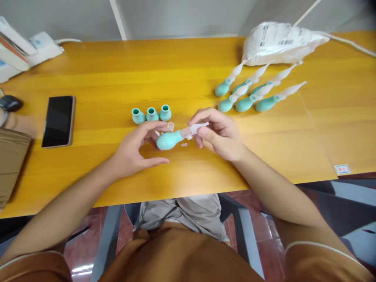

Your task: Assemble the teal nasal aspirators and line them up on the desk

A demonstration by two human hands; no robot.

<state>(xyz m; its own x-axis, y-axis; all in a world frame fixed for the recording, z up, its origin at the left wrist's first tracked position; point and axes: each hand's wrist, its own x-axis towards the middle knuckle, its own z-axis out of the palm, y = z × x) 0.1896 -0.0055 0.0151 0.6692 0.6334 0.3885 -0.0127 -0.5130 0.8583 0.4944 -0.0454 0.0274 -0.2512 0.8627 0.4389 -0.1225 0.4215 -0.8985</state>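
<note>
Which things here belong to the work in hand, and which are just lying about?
In hand: teal bulb (left hand), clear tip (right hand), three open bulbs, assembled row, white bag.
Lying about: phone, papers.

Glossy yellow-orange wooden bench (182, 58) with fine, darker grain streaks. At centre, a teal rubber bulb (168, 141) with a translucent, milky-white nozzle. Three small teal rubber cups (152, 114) in the same blue-green. A row of teal bulb droppers (245, 103) with frosted white tips. Crinkled white plastic bag (276, 43) with black barcode print. Flat black phone (58, 120) with a coppery edge. Small white sticker (342, 169) with a pink-red mark. Tan-brown shirt sleeves (329, 262) with pale trim. Dull red floor tiles (129, 231).
</note>
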